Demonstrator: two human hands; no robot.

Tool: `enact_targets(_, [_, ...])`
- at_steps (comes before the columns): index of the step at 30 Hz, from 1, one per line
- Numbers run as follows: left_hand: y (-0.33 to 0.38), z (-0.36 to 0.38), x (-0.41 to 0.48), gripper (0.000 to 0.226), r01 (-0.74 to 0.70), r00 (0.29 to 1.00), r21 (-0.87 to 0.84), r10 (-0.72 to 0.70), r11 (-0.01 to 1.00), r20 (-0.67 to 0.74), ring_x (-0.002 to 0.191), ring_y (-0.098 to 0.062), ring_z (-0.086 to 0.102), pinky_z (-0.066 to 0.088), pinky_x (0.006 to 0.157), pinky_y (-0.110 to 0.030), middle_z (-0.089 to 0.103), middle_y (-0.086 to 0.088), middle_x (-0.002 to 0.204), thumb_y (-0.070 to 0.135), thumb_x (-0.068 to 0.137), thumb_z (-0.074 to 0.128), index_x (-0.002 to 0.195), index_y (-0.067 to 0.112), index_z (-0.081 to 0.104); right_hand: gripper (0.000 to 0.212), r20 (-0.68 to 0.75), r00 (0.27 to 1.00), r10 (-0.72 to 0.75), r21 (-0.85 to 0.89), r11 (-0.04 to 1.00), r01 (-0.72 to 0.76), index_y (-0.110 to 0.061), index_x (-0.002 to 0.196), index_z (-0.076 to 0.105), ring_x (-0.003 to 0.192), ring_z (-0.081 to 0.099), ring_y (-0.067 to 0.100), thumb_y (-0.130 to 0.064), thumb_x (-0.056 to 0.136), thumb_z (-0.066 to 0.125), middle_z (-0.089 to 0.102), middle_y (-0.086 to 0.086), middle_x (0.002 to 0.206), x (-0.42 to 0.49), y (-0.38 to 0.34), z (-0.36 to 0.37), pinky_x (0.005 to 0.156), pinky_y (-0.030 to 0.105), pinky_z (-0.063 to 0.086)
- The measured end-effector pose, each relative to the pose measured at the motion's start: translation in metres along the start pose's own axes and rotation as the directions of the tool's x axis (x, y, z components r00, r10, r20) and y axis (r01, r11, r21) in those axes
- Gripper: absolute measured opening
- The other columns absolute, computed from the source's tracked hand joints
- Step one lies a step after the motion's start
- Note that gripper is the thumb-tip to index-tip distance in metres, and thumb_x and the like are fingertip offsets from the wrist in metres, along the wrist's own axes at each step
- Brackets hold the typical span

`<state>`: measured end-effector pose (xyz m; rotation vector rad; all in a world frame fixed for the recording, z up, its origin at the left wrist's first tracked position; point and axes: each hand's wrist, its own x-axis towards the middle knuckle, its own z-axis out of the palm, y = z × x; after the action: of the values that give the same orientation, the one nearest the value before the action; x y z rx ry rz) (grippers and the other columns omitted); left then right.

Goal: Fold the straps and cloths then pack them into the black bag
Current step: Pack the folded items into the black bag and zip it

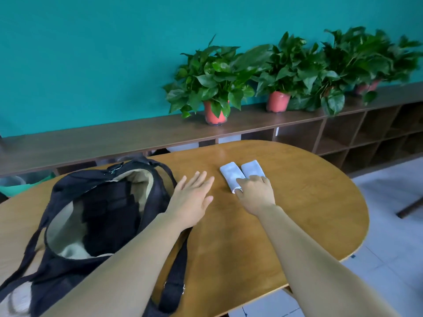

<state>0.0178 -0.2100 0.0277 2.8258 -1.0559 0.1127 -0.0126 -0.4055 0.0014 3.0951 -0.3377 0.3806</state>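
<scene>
- The oval table with a brown wooden top (297,202) fills the lower centre of the view; its surface is smooth with a faint sheen.
- The black fabric bag with beige lining (68,181) lies at the 9 o'clock side of the table, with its mouth wide open and facing up.
- A black webbing strap (176,277) of the bag runs over the table top toward 6 o'clock.
- The left cloth (231,173), a pale grey-white folded rectangle, lies on the table at about 12 o'clock.
- The right cloth (253,168), of the same make, lies just beside it, the long edges parallel.
- The left hand (194,197) is flat with the fingers straight and spread, between bag and cloths. It holds nothing.
- The right hand (256,193) covers the near ends of both cloths with curled fingers. Thumb and forefinger pinch the near end of the left cloth.
- A long dark brown wooden shelf unit (114,138) with open compartments runs behind the table from 9 to 3 o'clock.
- Green leafy plants in red-orange pots (215,81) stand on the shelf top.
- The teal wall (91,53) rises behind the shelf.
- Pale grey floor tiles (389,259) show at 4 o'clock.
</scene>
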Motion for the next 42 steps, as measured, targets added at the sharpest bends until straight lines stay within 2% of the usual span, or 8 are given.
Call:
enact_targets(7, [-0.001, 0.040, 0.041, 0.054, 0.037, 0.995, -0.019, -0.035, 0.999, 0.093, 0.147, -0.009, -0.008, -0.006, 0.119, -0.038, -0.004, 0.005, 0.161, 0.035, 0.104, 0.027, 0.154, 0.027, 0.005, 0.055, 0.193, 0.971, 0.143, -0.018, 0.990, -0.142, -0.018, 0.144, 0.029, 0.135, 0.026, 0.030, -0.048, 0.098, 0.024, 0.034, 0.013, 0.145, 0.045, 0.009, 0.039, 0.110, 0.046, 0.017])
enact_targets(14, [-0.012, 0.063, 0.060, 0.054, 0.079, 0.989, -0.024, -0.075, 0.997, 0.131, 0.147, -0.011, -0.009, -0.006, 0.119, -0.041, -0.004, 0.005, 0.161, 0.033, 0.104, 0.027, 0.153, 0.026, 0.005, 0.068, 0.354, 0.875, 0.331, -0.070, 0.942, -0.328, -0.012, 0.150, 0.009, 0.137, 0.018, 0.038, -0.054, 0.097, 0.017, 0.019, 0.021, 0.150, 0.075, -0.001, 0.059, 0.110, 0.053, 0.015])
enact_targets(18, [-0.018, 0.070, 0.062, 0.054, 0.127, 0.979, -0.013, -0.123, 0.992, 0.165, 0.147, -0.011, -0.009, -0.006, 0.119, -0.042, -0.006, 0.006, 0.161, 0.031, 0.105, 0.025, 0.153, 0.027, 0.003, 0.062, 0.330, 0.911, 0.249, -0.071, 0.968, -0.239, -0.017, 0.147, 0.020, 0.135, 0.016, 0.032, -0.047, 0.094, 0.029, 0.020, 0.015, 0.147, 0.072, 0.002, 0.067, 0.109, 0.050, 0.013])
enact_targets(26, [-0.012, 0.072, 0.045, 0.052, 0.195, 0.970, -0.022, -0.189, 0.981, 0.155, 0.147, -0.010, -0.002, -0.001, 0.119, -0.041, 0.002, 0.006, 0.161, 0.031, 0.105, 0.024, 0.153, 0.026, 0.006, 0.062, 0.330, 0.930, -0.161, 0.194, 0.976, 0.100, -0.039, 0.143, 0.032, 0.144, 0.003, 0.009, -0.014, 0.087, 0.040, 0.011, -0.004, 0.158, 0.032, 0.027, 0.045, 0.113, 0.048, 0.001])
enact_targets(32, [0.013, 0.068, 0.039, 0.047, 0.264, 0.958, -0.051, -0.255, 0.963, 0.133, 0.125, -0.017, 0.047, 0.026, 0.104, -0.038, 0.057, 0.003, 0.131, 0.041, 0.103, 0.027, 0.146, 0.026, 0.033, 0.065, 0.272, 0.940, -0.207, 0.372, 0.923, 0.096, -0.034, 0.133, 0.051, 0.143, 0.008, 0.002, 0.002, 0.079, 0.043, 0.023, -0.006, 0.156, 0.005, 0.037, 0.034, 0.113, 0.034, -0.009])
enact_targets(35, [0.021, 0.067, 0.039, 0.042, 0.289, 0.953, -0.042, -0.283, 0.957, 0.110, 0.114, -0.018, 0.054, 0.028, 0.094, -0.037, 0.064, 0.004, 0.119, 0.046, 0.101, 0.031, 0.133, 0.025, 0.048, 0.057, 0.111, 0.991, -0.070, 0.448, 0.894, 0.013, -0.027, 0.130, 0.057, 0.141, 0.020, 0.006, -0.007, 0.077, 0.048, 0.042, -0.003, 0.146, -0.006, 0.041, 0.037, 0.115, 0.031, -0.004])
enact_targets(38, [0.026, 0.068, 0.041, 0.039, 0.321, 0.943, -0.010, -0.319, 0.947, 0.097, 0.103, -0.018, 0.057, 0.026, 0.082, -0.035, 0.065, 0.006, 0.107, 0.051, 0.098, 0.034, 0.120, 0.025, 0.055, 0.044, -0.106, 0.973, 0.205, 0.340, 0.927, -0.159, -0.024, 0.110, 0.069, 0.122, 0.040, 0.018, -0.033, 0.075, 0.043, 0.067, -0.005, 0.110, -0.017, 0.043, 0.042, 0.110, 0.038, 0.014])
enact_targets(42, [0.031, 0.071, 0.045, 0.030, 0.384, 0.914, 0.008, -0.381, 0.923, 0.142, 0.092, -0.017, 0.053, 0.026, 0.078, -0.035, 0.060, 0.007, 0.093, 0.050, 0.096, 0.038, 0.098, 0.026, 0.057, 0.038, 0.088, 0.905, 0.417, 0.165, 0.890, -0.426, -0.024, 0.093, 0.067, 0.112, 0.035, 0.025, -0.053, 0.085, 0.045, 0.057, 0.001, 0.106, -0.026, 0.040, 0.052, 0.102, 0.049, 0.022])
